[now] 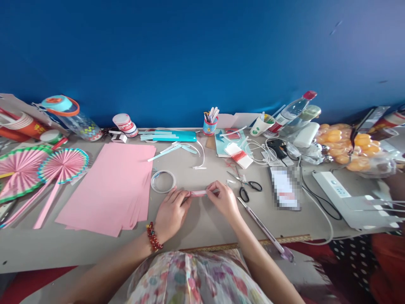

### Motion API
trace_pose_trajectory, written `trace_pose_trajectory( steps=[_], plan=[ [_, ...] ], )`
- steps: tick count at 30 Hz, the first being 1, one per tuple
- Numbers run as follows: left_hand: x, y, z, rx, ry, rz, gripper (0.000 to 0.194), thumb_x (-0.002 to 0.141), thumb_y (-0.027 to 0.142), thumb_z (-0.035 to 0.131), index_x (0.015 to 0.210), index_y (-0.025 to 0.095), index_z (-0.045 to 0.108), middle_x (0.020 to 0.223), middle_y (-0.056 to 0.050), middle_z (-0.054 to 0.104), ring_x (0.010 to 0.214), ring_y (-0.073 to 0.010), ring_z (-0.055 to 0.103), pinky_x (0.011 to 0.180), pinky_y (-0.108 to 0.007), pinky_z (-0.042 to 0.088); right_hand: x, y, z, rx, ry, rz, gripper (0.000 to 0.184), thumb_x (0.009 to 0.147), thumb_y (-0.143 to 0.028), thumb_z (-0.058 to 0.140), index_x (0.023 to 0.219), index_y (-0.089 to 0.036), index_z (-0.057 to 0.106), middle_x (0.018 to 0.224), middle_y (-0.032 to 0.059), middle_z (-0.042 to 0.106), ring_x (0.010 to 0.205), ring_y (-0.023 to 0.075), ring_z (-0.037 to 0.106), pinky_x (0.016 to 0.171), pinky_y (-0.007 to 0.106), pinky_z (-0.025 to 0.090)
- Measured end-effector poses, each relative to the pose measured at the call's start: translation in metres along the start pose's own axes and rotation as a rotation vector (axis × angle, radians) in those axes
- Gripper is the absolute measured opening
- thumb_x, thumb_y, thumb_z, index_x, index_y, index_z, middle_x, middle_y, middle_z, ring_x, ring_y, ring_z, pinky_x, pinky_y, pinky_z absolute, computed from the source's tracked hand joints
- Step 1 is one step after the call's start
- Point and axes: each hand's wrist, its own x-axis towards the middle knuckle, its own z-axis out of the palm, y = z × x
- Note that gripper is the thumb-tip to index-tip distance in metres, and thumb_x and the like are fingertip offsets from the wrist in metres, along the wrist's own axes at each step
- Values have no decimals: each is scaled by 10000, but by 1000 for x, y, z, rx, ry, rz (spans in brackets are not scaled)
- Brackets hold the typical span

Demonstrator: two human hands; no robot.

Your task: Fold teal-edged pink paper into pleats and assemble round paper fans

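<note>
Between my two hands, low over the desk, lies a narrow bundle of pink folded paper with a pale upper edge. The fingers of my left hand close on its left end. My right hand pinches the right end between thumb and fingers. A roll of clear tape lies flat just beyond my left hand. To the right of my right hand are black-handled scissors, their blades partly spread, and a long, slim utility knife. A stack of pink paper sheets spreads out on the left.
Two pleated pink paper fans lie far left near a plastic bottle. Along the back stand a pen cup, blue paper strips, red thread on a white card and a paper cup. A power strip and cables lie right.
</note>
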Motion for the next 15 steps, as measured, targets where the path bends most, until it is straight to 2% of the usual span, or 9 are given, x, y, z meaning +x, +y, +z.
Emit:
trace_pose_trajectory(
  steps=[15],
  plan=[
    [0,1,1,3,-7,-7,307,962,162,447,1221,219,602,1182,-72,626,1111,-229,580,1110,-463,389,-1,4,2,-31,3,-11,81,773,-205,553,700,-225,524,847,36,666,671,170,596,655,296,476]
  ],
)
